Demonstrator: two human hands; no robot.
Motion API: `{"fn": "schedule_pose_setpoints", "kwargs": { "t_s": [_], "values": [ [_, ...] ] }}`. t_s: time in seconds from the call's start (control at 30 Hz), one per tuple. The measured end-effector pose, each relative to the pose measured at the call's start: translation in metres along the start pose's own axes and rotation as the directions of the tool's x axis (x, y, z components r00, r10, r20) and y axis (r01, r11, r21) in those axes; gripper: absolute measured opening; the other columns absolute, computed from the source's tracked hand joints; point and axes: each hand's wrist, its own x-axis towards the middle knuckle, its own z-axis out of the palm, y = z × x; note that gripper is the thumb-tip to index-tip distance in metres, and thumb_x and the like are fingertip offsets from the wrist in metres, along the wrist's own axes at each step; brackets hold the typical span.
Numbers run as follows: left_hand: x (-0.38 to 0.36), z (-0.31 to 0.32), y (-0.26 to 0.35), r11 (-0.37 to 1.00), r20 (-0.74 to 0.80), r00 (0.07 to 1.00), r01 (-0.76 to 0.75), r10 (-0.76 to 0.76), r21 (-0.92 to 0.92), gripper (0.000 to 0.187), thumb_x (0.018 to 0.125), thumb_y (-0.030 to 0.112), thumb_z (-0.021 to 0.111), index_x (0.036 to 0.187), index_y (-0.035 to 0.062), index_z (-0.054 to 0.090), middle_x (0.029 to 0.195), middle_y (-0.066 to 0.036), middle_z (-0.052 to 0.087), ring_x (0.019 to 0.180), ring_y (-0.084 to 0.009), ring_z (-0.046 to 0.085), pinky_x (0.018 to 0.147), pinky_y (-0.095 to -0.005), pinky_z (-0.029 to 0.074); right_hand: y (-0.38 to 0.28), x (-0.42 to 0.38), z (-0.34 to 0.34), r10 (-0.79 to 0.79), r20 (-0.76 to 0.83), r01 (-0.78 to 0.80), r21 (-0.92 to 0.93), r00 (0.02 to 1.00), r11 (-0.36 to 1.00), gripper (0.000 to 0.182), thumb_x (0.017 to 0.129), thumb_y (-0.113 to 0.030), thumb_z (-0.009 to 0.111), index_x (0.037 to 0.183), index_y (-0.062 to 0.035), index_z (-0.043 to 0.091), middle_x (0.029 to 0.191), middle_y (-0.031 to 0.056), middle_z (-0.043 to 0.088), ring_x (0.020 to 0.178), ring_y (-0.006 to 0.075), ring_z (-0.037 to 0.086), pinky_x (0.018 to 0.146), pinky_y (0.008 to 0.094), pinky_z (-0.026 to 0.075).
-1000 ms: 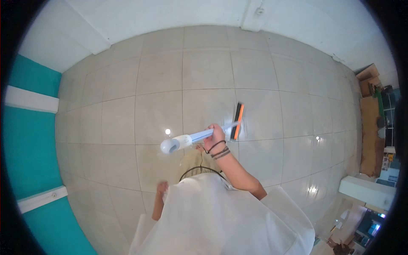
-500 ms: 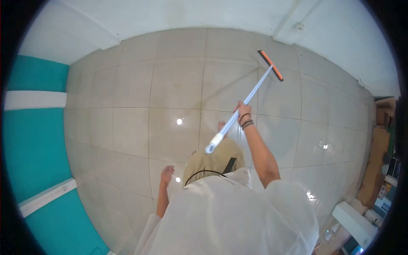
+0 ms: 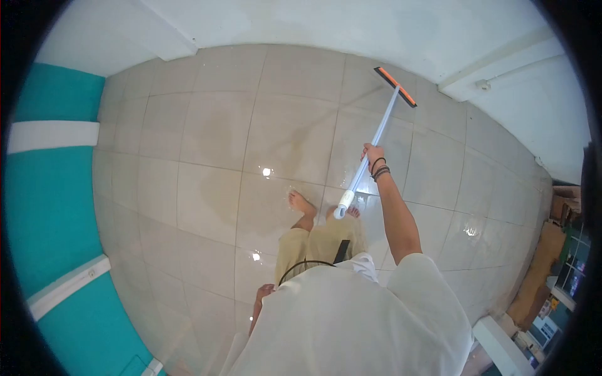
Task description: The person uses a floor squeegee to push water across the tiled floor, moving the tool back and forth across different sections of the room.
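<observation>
My right hand point(image 3: 374, 154) is wrapped round the pale blue pole of a floor squeegee point(image 3: 387, 119), a good way up from its white end. The squeegee's orange head with its black blade point(image 3: 396, 87) rests on the tiles close to the far wall. The pole slants from there back towards my body, its loop end above my right foot. Down at my left side hangs my left hand point(image 3: 266, 290), partly covered by my shirt. It appears loosely open and holds nothing that I can see.
Wet, shiny tiles point(image 3: 210, 141) cover the floor, and my bare left foot point(image 3: 302, 202) stands on them. A white wall point(image 3: 301, 25) bounds the far side; a teal wall point(image 3: 53, 197) is at left. Boxes and boards point(image 3: 536, 272) crowd the right edge.
My left foot has come into view ahead of me. My view has turned and shifted. My right hand still grips the squeegee, its head closer to the far wall; my left hand has drawn back beside my shirt.
</observation>
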Motion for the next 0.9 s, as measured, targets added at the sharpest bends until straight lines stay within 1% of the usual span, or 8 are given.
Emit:
{"fn": "schedule_pose_setpoints", "kwargs": {
  "t_s": [0.03, 0.1, 0.33, 0.57, 0.63, 0.77, 0.83, 0.9],
  "values": [
    [0.011, -0.014, 0.016, 0.981, 0.018, 0.999, 0.049, -0.046, -0.188, 0.029, 0.08, 0.024, 0.038, 0.086, 0.0002, 0.052, 0.067, -0.005, 0.055, 0.061, -0.0114, 0.051, 0.053, -0.0231, 0.042, -0.006, 0.009, 0.009, 0.007, -0.003, -0.007, -0.061, 1.0, 0.998, 0.011, 0.068, -0.01, 0.048, 0.065, -0.0022, 0.041, 0.049, 0.0042, 0.041, 0.038, 0.0142, 0.042, 0.035, 0.0282, 0.038],
    [0.04, -0.027, 0.118, 0.975, -0.268, 0.962, 0.016, 0.045, 0.22, 0.023, 0.078, 0.02, 0.042, 0.086, 0.001, 0.052, 0.069, -0.004, 0.053, 0.061, -0.0101, 0.049, 0.053, -0.0221, 0.04, -0.031, 0.04, 0.047, -0.006, 0.046, 0.01, -0.082, 0.999, 0.997, 0.011, 0.067, -0.008, 0.048, 0.065, -0.001, 0.041, 0.049, 0.005, 0.041, 0.037, 0.0152, 0.043, 0.034, 0.0286, 0.038],
    [0.113, -0.074, 0.395, 0.951, -0.498, 0.837, -0.077, 0.224, 0.299, 0.023, 0.079, 0.025, 0.042, 0.09, 0.0066, 0.051, 0.073, -0.001, 0.053, 0.065, -0.0084, 0.047, 0.056, -0.0205, 0.035, -0.073, 0.108, 0.133, -0.095, 0.172, 0.118, -0.13, 0.981, 0.984, 0.014, 0.069, -0.011, 0.049, 0.07, 0.0, 0.04, 0.047, 0.0053, 0.041, 0.034, 0.0164, 0.043, 0.03, 0.0297, 0.037],
    [0.12, -0.117, 0.405, 0.968, -0.417, 0.907, 0.051, 0.058, 0.247, 0.019, 0.077, 0.013, 0.043, 0.09, 0.0013, 0.052, 0.072, -0.002, 0.052, 0.064, -0.009, 0.046, 0.06, -0.0219, 0.037, -0.077, 0.144, 0.172, -0.033, 0.065, 0.057, -0.413, 0.997, 0.909, 0.033, 0.078, -0.03, 0.041, 0.079, 0.0027, 0.043, 0.048, 0.011, 0.045, 0.034, 0.0179, 0.046, 0.031, 0.0311, 0.038],
    [0.111, -0.135, 0.38, 0.941, -0.368, 0.93, 0.102, 0.025, 0.323, 0.023, 0.076, 0.017, 0.044, 0.088, -0.001, 0.052, 0.072, -0.005, 0.054, 0.064, -0.0109, 0.049, 0.06, -0.0225, 0.039, -0.065, 0.144, 0.183, 0.009, -0.127, -0.073, -0.511, 0.992, 0.856, 0.048, 0.079, -0.041, 0.03, 0.081, 0.0038, 0.047, 0.051, 0.0144, 0.048, 0.033, 0.0209, 0.047, 0.032, 0.0319, 0.038],
    [0.113, -0.192, 0.401, 0.889, -0.277, 0.951, 0.242, -0.137, 0.389, 0.025, 0.075, 0.019, 0.046, 0.088, -0.002, 0.052, 0.073, -0.008, 0.055, 0.066, -0.013, 0.052, 0.058, -0.0242, 0.042, -0.056, 0.155, 0.228, -0.092, -0.3, -0.18, -0.761, 0.95, 0.624, 0.06, 0.079, -0.046, 0.02, 0.087, 0.0035, 0.052, 0.083, 0.0222, 0.054, 0.078, 0.0318, 0.054, 0.069, 0.0379, 0.042],
    [0.113, -0.214, 0.401, 0.909, -0.246, 0.961, 0.208, -0.122, 0.362, 0.024, 0.075, 0.019, 0.046, 0.087, -0.0009, 0.053, 0.073, -0.008, 0.055, 0.067, -0.0142, 0.053, 0.059, -0.025, 0.042, -0.036, 0.145, 0.208, -0.067, -0.254, -0.158, -0.766, 0.965, 0.624, 0.062, 0.078, -0.047, 0.019, 0.09, 0.0065, 0.048, 0.084, 0.0248, 0.052, 0.07, 0.0332, 0.055, 0.058, 0.0384, 0.045],
    [0.112, -0.228, 0.424, 0.913, -0.308, 0.944, 0.224, -0.117, 0.34, 0.023, 0.075, 0.018, 0.046, 0.088, 0.0002, 0.053, 0.073, -0.008, 0.055, 0.066, -0.0143, 0.052, 0.059, -0.0252, 0.042, 0.004, 0.119, 0.188, -0.162, -0.196, -0.089, -0.858, 0.967, 0.505, 0.064, 0.078, -0.048, 0.017, 0.089, 0.0057, 0.05, 0.087, 0.0256, 0.051, 0.083, 0.0367, 0.05, 0.071, 0.0398, 0.04]
  ]
}}
